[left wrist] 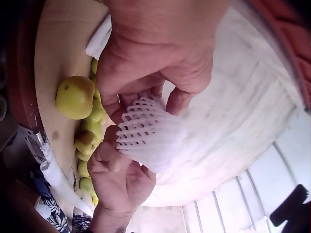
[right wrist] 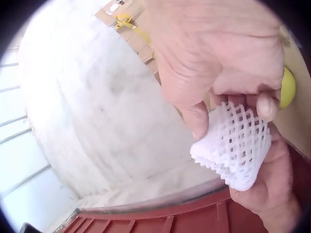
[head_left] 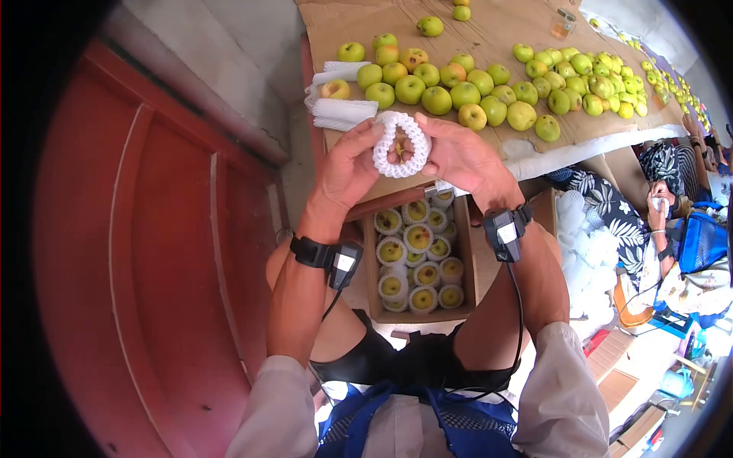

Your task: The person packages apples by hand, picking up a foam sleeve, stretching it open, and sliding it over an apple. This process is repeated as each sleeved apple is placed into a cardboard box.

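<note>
A white foam fruit net [head_left: 402, 169] is held up at the table's near edge, its round opening towards the head camera. My left hand [head_left: 350, 164] grips its left side and my right hand [head_left: 467, 156] its right side. In the left wrist view the mesh of the net [left wrist: 148, 133] spreads between the left hand [left wrist: 155, 58] above and the right hand [left wrist: 121, 182] below. The right wrist view shows the net [right wrist: 235, 143] flattened and wide at its lower edge, with fingers tucked behind the mesh. No apple shows inside it.
Loose green apples [head_left: 437, 100] cover much of the cardboard-topped table [head_left: 504, 23]. Bundled foam nets [head_left: 345, 113] lie at its left corner. Below, a cardboard box [head_left: 469, 267] holds netted apples [head_left: 418, 238]. A red door [head_left: 168, 282] stands left; another person [head_left: 660, 202] sits right beside piled nets [head_left: 584, 252].
</note>
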Demonstrator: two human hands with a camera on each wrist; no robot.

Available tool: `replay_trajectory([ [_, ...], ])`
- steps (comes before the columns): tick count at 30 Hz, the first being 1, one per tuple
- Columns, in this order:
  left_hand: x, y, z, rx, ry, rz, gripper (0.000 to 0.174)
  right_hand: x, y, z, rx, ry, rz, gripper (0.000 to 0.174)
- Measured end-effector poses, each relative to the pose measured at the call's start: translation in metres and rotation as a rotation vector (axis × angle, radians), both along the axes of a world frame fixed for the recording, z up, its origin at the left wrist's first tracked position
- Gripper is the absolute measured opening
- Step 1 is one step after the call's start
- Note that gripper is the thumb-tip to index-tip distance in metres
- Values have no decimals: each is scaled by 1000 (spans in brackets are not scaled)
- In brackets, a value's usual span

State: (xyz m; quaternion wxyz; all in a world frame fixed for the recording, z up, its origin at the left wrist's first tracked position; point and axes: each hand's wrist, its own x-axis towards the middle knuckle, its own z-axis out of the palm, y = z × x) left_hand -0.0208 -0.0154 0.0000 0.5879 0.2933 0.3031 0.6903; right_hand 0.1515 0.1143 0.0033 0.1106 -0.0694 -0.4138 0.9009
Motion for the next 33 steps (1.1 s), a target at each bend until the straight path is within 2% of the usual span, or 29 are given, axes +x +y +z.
replay_trajectory([
  [7,-6,-1,-11,-69,-16,35,28,-1,-1,-3,5,-28,-114,20],
  [9,-8,0,-16,-104,-16,56,29,1,0,-6,123,-151,-192,17],
  [12,-13,2,-30,-168,0,80,29,-3,8,-22,190,-207,-225,20],
  [13,-13,2,-32,-208,33,114,30,-4,8,-24,193,-207,-223,20],
  [15,-13,3,-34,-243,64,149,30,-9,2,-26,317,-329,-364,20],
  [17,-9,4,-34,-343,227,254,27,-15,-2,-25,376,-361,-425,20],
  [19,-10,8,-40,-356,276,287,26,-23,0,-33,436,-395,-488,20],
  [21,-12,11,-46,-371,322,318,26,-37,8,-59,584,-283,-650,32],
  [22,-15,12,-48,-392,408,321,24,-41,9,-64,585,-286,-650,32],
  [24,-14,15,-49,-411,492,324,22,-47,12,-74,740,-421,-719,33],
  [26,-5,21,-48,-519,579,438,24,-52,13,-84,783,-446,-730,35],
  [33,0,31,-61,-626,611,477,27,-53,13,-92,969,-578,-725,41],
])
